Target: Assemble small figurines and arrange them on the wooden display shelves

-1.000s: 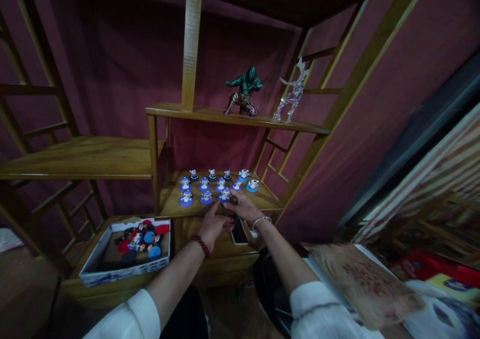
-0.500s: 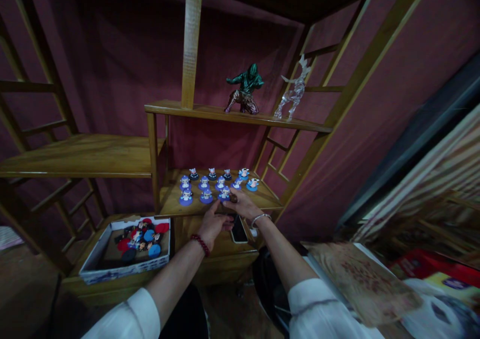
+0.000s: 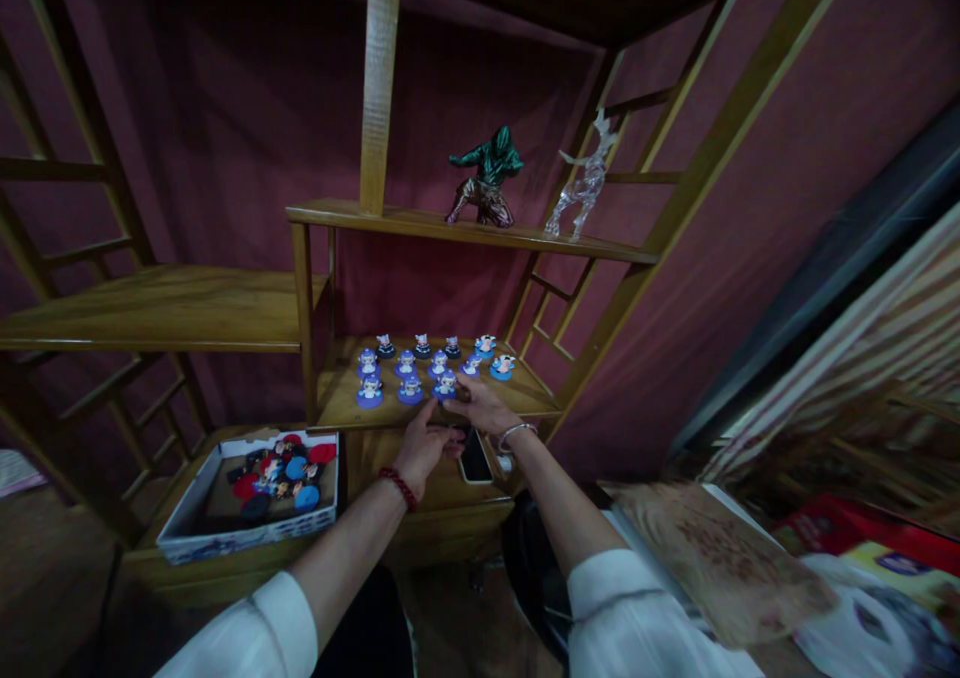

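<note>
Head-worn camera, sole view. The lens looked forward and down from above the left hand (image 3: pixel 426 452) and right hand (image 3: pixel 484 410), which appeared below centre, and faced the wooden display shelf (image 3: pixel 172 303) from close by.

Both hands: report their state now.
Left hand: partly curled; any hold cannot be told.
Right hand: at the front-right purple figurine; grip cannot be told.

From where I stand, no text, brand or number is legible. Reddish markings on flat, tan, rectangular item (image 3: pixel 724 563): unreadable, blurred.
</note>
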`<state>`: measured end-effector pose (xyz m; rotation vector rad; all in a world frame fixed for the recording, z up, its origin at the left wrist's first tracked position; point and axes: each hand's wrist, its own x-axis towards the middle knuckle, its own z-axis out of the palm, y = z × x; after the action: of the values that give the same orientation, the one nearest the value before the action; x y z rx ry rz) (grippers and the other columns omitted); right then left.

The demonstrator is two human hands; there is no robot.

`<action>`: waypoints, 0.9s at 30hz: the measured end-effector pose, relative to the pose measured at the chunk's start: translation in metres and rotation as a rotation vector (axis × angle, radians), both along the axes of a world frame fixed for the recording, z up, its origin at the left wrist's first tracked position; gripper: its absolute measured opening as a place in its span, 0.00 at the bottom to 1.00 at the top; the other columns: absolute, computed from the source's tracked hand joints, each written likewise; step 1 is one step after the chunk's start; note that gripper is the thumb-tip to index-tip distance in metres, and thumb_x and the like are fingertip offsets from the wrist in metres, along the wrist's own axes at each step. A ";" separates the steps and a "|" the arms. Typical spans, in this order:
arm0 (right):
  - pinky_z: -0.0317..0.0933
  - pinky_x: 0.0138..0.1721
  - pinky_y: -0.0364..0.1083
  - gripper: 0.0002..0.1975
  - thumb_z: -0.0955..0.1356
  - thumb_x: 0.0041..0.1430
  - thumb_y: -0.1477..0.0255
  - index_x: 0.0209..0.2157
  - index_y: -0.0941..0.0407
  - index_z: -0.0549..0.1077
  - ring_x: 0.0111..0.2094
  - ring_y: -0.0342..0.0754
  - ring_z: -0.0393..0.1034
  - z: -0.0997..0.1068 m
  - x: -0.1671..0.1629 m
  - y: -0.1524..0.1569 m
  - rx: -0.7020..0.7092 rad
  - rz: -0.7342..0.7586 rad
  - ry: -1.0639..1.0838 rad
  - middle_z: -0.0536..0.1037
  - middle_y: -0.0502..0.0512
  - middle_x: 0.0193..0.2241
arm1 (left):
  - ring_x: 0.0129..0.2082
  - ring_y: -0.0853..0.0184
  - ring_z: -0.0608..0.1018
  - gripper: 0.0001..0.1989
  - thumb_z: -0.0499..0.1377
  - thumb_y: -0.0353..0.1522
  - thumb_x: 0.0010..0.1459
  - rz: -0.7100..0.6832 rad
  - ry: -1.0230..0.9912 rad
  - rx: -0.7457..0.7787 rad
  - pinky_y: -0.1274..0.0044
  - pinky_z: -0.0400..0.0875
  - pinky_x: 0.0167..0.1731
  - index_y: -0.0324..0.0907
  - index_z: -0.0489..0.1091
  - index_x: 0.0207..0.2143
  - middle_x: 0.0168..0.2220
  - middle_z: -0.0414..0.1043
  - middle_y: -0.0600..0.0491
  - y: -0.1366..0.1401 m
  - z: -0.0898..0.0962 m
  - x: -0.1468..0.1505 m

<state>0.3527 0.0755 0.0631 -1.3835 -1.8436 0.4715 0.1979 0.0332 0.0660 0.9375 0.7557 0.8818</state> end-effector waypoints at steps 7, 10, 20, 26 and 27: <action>0.60 0.39 0.45 0.19 0.68 0.44 0.73 0.42 0.54 0.66 0.36 0.46 0.67 0.001 -0.002 -0.001 -0.049 0.010 0.078 0.73 0.50 0.34 | 0.20 0.73 0.73 0.36 0.55 0.21 0.47 0.006 0.004 -0.001 0.79 0.69 0.26 0.37 0.45 0.58 0.25 0.72 0.52 -0.001 0.000 0.000; 0.61 0.39 0.46 0.22 0.68 0.44 0.74 0.44 0.54 0.65 0.37 0.46 0.67 0.003 -0.002 -0.002 -0.057 0.023 0.095 0.73 0.51 0.36 | 0.20 0.73 0.72 0.37 0.55 0.20 0.46 0.000 0.016 0.003 0.79 0.68 0.25 0.39 0.46 0.58 0.24 0.72 0.52 -0.002 -0.001 0.002; 0.60 0.42 0.47 0.20 0.68 0.45 0.73 0.43 0.54 0.65 0.39 0.47 0.67 0.002 -0.001 -0.002 -0.028 0.042 0.066 0.73 0.51 0.37 | 0.20 0.74 0.72 0.38 0.56 0.22 0.46 0.005 0.022 0.002 0.80 0.67 0.24 0.38 0.44 0.59 0.24 0.71 0.53 -0.003 -0.002 0.003; 0.60 0.41 0.47 0.21 0.67 0.46 0.73 0.45 0.54 0.65 0.39 0.46 0.67 0.000 0.000 -0.003 -0.030 0.032 0.027 0.73 0.52 0.37 | 0.19 0.74 0.72 0.37 0.55 0.21 0.47 0.003 0.050 0.013 0.80 0.67 0.23 0.39 0.44 0.58 0.24 0.71 0.53 -0.004 -0.002 0.003; 0.60 0.41 0.47 0.21 0.67 0.46 0.73 0.45 0.54 0.64 0.39 0.46 0.66 -0.001 0.000 -0.002 -0.027 0.023 0.021 0.73 0.52 0.37 | 0.19 0.73 0.72 0.37 0.55 0.21 0.47 0.003 0.047 0.015 0.80 0.67 0.23 0.39 0.44 0.58 0.24 0.71 0.53 -0.005 -0.002 0.003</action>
<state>0.3528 0.0730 0.0622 -1.3712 -1.8439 0.5228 0.2006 0.0285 0.0637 0.9735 0.7919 0.8719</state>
